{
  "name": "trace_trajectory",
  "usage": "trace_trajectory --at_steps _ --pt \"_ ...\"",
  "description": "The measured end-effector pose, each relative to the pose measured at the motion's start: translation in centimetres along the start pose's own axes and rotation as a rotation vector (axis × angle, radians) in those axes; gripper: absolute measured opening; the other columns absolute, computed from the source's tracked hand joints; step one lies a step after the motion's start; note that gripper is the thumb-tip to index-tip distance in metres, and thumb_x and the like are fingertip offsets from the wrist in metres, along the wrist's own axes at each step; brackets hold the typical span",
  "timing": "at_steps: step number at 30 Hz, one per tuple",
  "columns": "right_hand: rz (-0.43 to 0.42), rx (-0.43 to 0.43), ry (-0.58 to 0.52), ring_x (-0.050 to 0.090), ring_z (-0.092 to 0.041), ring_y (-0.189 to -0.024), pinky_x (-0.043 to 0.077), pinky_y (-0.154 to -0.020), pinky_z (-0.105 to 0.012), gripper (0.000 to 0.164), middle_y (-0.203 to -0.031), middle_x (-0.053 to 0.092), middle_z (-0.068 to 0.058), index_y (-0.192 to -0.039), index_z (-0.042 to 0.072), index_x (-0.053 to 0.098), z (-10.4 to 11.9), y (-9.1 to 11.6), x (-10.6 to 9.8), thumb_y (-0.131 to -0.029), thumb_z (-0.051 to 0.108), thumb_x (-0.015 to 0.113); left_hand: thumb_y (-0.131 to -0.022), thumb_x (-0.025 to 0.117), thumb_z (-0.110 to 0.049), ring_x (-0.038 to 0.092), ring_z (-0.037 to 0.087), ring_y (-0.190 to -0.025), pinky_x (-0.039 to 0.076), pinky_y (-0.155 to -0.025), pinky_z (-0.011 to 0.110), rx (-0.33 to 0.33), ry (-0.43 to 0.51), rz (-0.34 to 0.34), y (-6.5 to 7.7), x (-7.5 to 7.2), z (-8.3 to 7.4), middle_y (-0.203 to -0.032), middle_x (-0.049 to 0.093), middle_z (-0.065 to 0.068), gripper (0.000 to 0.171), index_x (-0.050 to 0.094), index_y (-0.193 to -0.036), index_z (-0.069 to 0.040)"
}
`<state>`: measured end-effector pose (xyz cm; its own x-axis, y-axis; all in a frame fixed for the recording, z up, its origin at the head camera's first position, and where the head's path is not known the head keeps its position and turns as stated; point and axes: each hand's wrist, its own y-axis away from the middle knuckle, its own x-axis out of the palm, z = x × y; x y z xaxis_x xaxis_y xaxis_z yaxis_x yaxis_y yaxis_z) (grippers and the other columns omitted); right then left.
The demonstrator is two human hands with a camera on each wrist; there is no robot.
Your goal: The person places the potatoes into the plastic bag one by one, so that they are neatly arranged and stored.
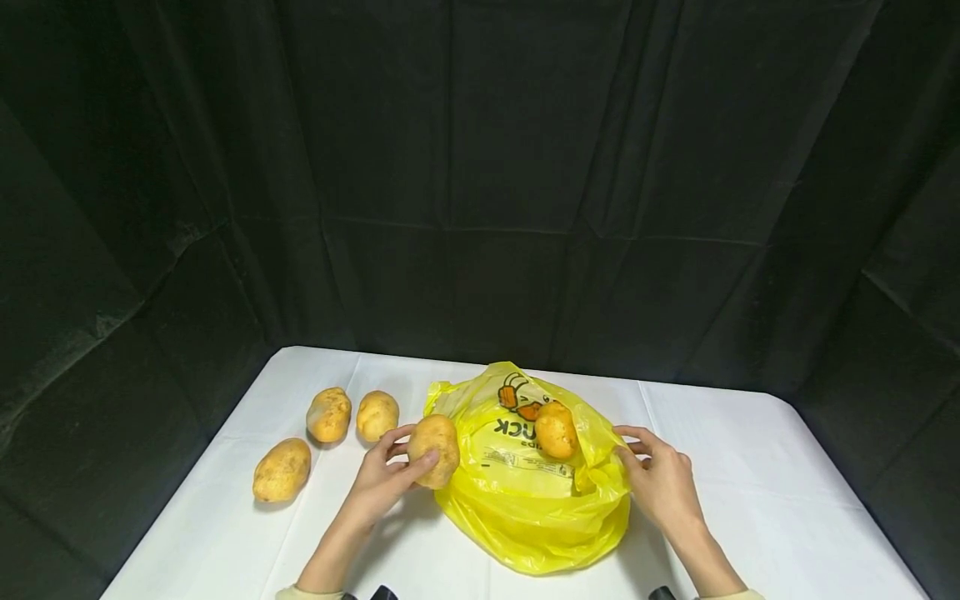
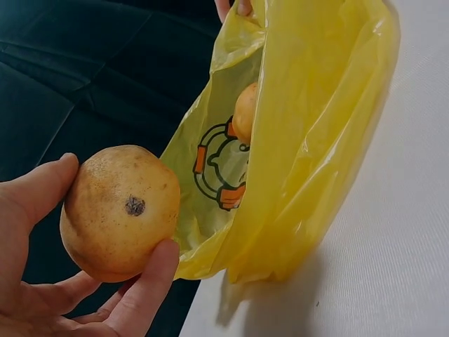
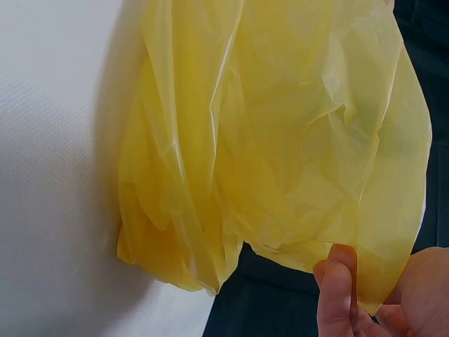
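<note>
A yellow plastic bag point(image 1: 532, 533) lies on the white table with its mouth spread, cartoon print showing inside. One potato point(image 1: 556, 431) rests within it, partly seen in the left wrist view as well. My left hand point(image 1: 384, 482) grips another potato point(image 1: 434, 451) between thumb and fingers, at the bag's left edge. In the left wrist view that potato point(image 2: 121, 213) shows a dark spot and is above the table. At the bag's right rim, my right hand point(image 1: 663, 481) pinches the plastic; the right wrist view shows its fingertips point(image 3: 337, 281) on the film.
Left of the bag, three loose potatoes lie on the white table point(image 1: 750, 483): one near potato point(image 1: 282, 471), one farther back point(image 1: 329, 415), and a smaller potato point(image 1: 377, 416) beside it. A black cloth point(image 1: 480, 183) hangs behind and around the table.
</note>
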<state>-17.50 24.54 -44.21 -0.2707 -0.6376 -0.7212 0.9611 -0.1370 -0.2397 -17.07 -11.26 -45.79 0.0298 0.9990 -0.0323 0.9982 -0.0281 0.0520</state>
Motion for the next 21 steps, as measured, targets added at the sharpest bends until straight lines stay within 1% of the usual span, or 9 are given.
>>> trace_trajectory --at_steps 5,9,15,21 --pt "-0.008 -0.01 -0.003 0.067 -0.026 -0.076 0.05 -0.058 -0.028 0.027 -0.102 0.07 -0.022 -0.12 0.007 0.067 0.0 0.0 0.0 -0.093 0.007 0.064 -0.085 0.078 -0.023 0.062 0.021 -0.086 0.056 -0.077 0.041 -0.012 0.03 0.01 -0.3 0.4 -0.1 -0.122 0.051 0.019 0.065 0.046 -0.139 -0.003" --pt "-0.011 -0.015 -0.008 0.067 -0.026 -0.075 0.05 -0.057 -0.027 0.027 -0.102 0.07 -0.022 -0.12 0.007 0.067 -0.1 0.0 0.1 -0.093 0.007 0.064 -0.086 0.078 -0.024 0.062 0.02 -0.085 0.056 -0.076 0.04 -0.008 0.033 0.026 -0.5 0.8 -0.3 -0.123 0.05 0.02 0.066 0.045 -0.139 -0.001" --pt "-0.014 -0.012 -0.007 0.066 -0.023 -0.072 0.049 -0.054 -0.026 0.027 -0.102 0.07 -0.022 -0.12 0.007 0.067 -0.2 -0.1 0.1 -0.094 0.007 0.064 -0.086 0.077 -0.028 0.061 0.02 -0.087 0.056 -0.077 0.037 -0.004 0.012 0.049 -0.9 1.3 -0.4 -0.125 0.05 0.021 0.071 0.042 -0.141 0.001" --pt "-0.006 -0.003 -0.003 0.067 -0.025 -0.074 0.05 -0.056 -0.027 0.027 -0.102 0.07 -0.022 -0.12 0.007 0.067 -0.2 -0.1 0.2 -0.093 0.007 0.064 -0.087 0.075 -0.031 0.062 0.02 -0.089 0.056 -0.076 0.036 -0.006 -0.001 0.082 -1.6 1.9 -0.1 -0.125 0.05 0.022 0.072 0.041 -0.142 0.001"
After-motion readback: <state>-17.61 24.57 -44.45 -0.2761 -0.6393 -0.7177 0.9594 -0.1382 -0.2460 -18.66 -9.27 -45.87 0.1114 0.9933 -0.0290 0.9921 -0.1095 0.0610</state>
